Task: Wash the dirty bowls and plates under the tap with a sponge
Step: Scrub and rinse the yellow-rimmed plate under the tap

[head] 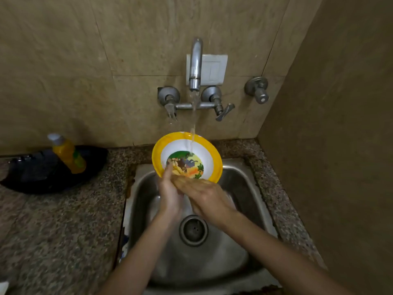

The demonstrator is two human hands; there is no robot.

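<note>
One bowl (217, 160), yellow-rimmed with a white band and a cartoon picture in its middle, is held tilted above the sink (244, 188), its inside turned toward the camera. One stream of water (193, 124) from the single tap (196, 64) lands inside it, near the top of the picture. Two hands are at its lower edge. The left hand (170, 194) pinches the lower left rim, thumb lying inside the bowl. The right hand (204, 194), blurred, lays fairly straight fingers across the lower rim, back of the hand up.

Two lever valves (170, 103) flank the spout, and a third valve (258, 90) sits alone on the wall to the right. One white switch plate (212, 69) is behind the spout. One drain (193, 229) shows in the steel basin floor below the wrists.

One yellow bottle (69, 155) with a pale cap leans on one dark pan (42, 173) at the far left of the speckled worktop (63, 220). A broad stretch of worktop lies between that pan and the sink's left edge. On the right, only a narrow strip separates the sink from the side wall (329, 124). The bowl's far rim is near the back wall.
</note>
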